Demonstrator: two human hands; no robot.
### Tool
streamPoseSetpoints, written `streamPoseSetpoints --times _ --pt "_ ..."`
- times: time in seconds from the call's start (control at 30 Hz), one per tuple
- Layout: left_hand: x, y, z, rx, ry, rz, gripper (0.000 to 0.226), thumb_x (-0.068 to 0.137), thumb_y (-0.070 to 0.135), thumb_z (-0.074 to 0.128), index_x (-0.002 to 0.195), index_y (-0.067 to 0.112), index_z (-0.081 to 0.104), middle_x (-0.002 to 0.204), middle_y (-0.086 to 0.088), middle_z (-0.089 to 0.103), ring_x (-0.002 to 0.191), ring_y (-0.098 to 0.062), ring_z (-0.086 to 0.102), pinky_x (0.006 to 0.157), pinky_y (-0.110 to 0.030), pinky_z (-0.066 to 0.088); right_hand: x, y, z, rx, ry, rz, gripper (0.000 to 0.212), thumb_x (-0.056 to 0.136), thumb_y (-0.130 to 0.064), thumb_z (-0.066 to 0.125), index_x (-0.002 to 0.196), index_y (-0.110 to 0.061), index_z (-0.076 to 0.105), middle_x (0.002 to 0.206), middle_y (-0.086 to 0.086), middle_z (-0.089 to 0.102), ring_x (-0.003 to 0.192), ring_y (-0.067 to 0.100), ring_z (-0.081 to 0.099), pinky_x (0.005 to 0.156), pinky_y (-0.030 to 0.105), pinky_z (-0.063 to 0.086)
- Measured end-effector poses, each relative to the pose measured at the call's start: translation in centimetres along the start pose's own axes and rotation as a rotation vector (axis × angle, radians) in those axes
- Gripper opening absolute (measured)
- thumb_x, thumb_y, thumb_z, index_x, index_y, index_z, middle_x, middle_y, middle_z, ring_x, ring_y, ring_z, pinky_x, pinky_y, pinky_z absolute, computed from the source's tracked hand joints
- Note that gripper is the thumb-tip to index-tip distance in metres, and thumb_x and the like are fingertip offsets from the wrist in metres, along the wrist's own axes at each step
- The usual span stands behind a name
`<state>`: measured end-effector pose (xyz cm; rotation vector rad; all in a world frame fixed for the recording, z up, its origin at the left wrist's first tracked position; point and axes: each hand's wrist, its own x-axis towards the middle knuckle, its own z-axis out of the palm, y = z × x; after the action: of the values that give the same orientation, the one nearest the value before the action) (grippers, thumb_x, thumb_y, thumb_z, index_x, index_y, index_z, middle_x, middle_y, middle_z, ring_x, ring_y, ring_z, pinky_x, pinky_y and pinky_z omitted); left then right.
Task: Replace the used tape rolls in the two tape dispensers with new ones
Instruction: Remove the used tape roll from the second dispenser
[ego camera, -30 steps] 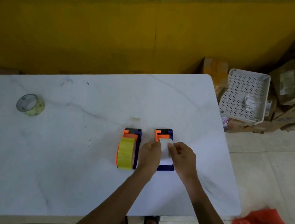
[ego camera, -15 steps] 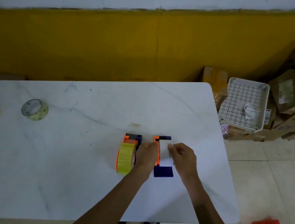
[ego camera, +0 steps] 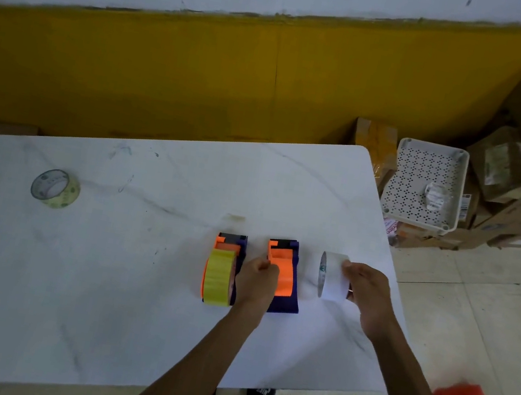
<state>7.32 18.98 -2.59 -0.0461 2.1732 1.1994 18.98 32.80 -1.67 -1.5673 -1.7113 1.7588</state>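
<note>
Holding the white roll (ego camera: pixel 333 276) pinched, the right hand (ego camera: pixel 365 294) is beside the emptied dispenser (ego camera: pixel 283 276), which the left hand (ego camera: pixel 256 283), fingers curled, steadies. Second dispenser (ego camera: pixel 225 269) has its yellow roll on; two rolls (ego camera: pixel 55 188) wait at left.

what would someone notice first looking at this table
Mid-table, two orange-and-purple tape dispensers stand side by side: the left dispenser carries a yellow roll, the right dispenser has a bare hub. The right hand holds a white roll beside it, the left hand steadies it. Two yellowish rolls lie far left.
</note>
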Motion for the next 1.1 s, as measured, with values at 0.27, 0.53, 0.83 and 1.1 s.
streamPoseSetpoints --times 0.27,0.53,0.83,1.1 --pt "-0.5 -4.0 0.9 0.087 -0.010 -0.003 0.023 0.087 0.021 0.057 0.068 0.008 0.060 0.060 0.004 0.051 0.057 -0.013 0.048 0.051 -0.025 0.039 -0.8 -0.6 1.0 0.024 -0.064 -0.018 0.025 0.094 -0.024 0.056 0.088 -0.001 0.064 0.106 0.024 0.062 0.105 0.041 0.058 0.091 0.060 0.052" --pt "-0.5 -3.3 0.3 0.268 0.046 0.075 0.020 0.087 0.030 0.055 0.086 0.011 0.062 0.075 0.006 0.055 0.067 0.000 0.039 0.049 -0.019 0.033 -1.2 -2.1 1.2 0.058 -0.073 -0.028 0.023 0.093 -0.025 0.057 0.086 -0.005 0.066 0.101 0.016 0.064 0.101 0.036 0.061 0.091 0.058 0.052" --pt "-1.7 4.7 -4.9 -0.047 0.069 0.366 0.035 0.093 0.020 0.045 0.058 0.020 0.040 0.053 0.005 0.043 0.049 -0.005 0.036 0.051 -0.025 0.030 -3.5 -7.2 7.6 0.152 -0.246 -0.151 0.030 0.093 -0.023 0.057 0.076 0.001 0.064 0.082 0.017 0.058 0.077 0.028 0.056 0.068 0.043 0.049" --pt "0.0 4.3 -16.2 -0.039 0.190 0.448 0.033 0.093 0.022 0.051 0.061 0.019 0.044 0.055 0.007 0.045 0.050 -0.005 0.041 0.046 -0.011 0.034 -8.4 -10.8 19.1 0.209 -0.372 -0.222 0.040 0.094 -0.020 0.057 0.084 0.019 0.056 0.077 0.022 0.056 0.073 0.031 0.056 0.068 0.045 0.051"
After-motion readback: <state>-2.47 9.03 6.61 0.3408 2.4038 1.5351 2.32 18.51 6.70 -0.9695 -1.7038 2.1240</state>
